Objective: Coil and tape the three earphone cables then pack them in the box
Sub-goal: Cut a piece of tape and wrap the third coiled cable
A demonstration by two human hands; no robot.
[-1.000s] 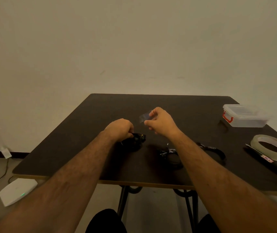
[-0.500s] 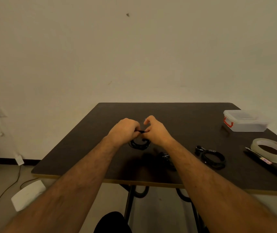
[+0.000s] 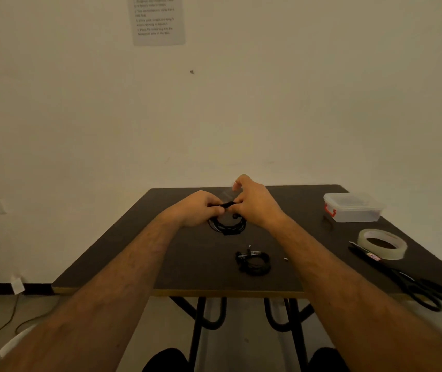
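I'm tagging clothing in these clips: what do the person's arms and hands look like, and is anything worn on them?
Both forearms are bare, with visible hair and no sleeves in view. The left hand and right hand wear no gloves; no watch or wristband shows.

Table top [image 3: 187,264]: dark, matt, smooth laminate look. Box [image 3: 352,210]: clear frosted plastic, red plastic clasp. Tape roll [image 3: 382,244]: translucent, slightly glossy. Coiled cable [image 3: 253,263]: black, rubbery, matt. Scissors [image 3: 413,285]: black handles. Wall sheet [image 3: 158,20]: paper.
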